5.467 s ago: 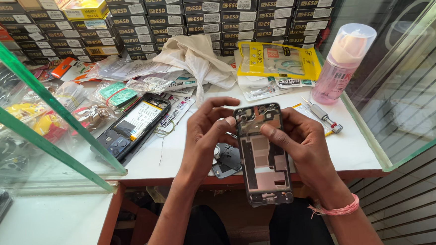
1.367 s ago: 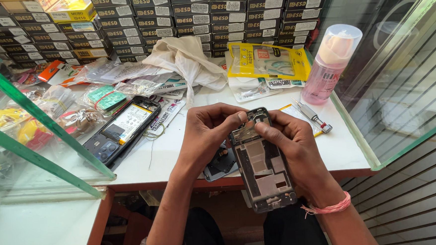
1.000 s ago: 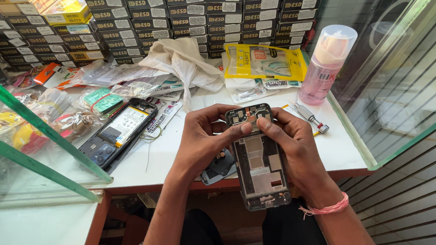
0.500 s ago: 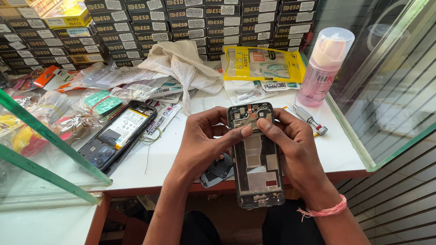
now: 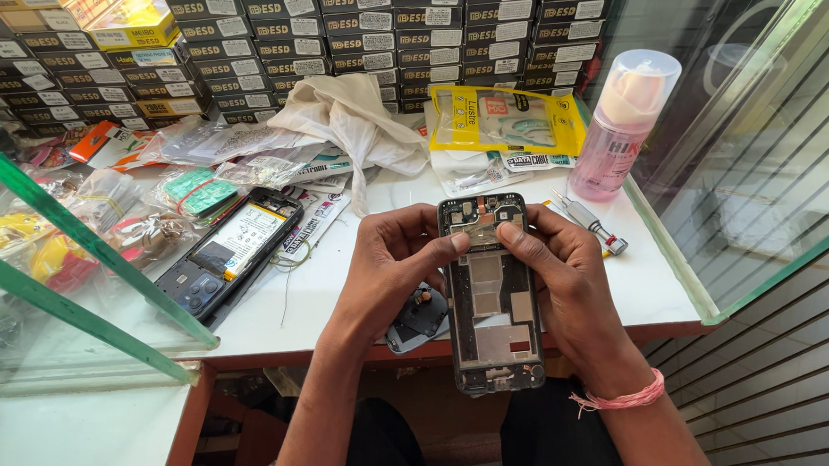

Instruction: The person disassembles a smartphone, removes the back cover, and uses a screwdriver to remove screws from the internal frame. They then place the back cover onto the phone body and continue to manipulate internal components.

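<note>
Opened phone frame sits gripped between left hand and right hand fingers.

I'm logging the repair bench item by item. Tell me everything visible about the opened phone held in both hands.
The opened phone frame is a dark, back-off chassis showing grey metal shields, a camera cluster at the top and connectors at the bottom. It is held lengthwise, top end away from the person, over the front edge of the white table. The left hand grips its left edge, the right hand its right; both thumbs press near the upper board.
</note>
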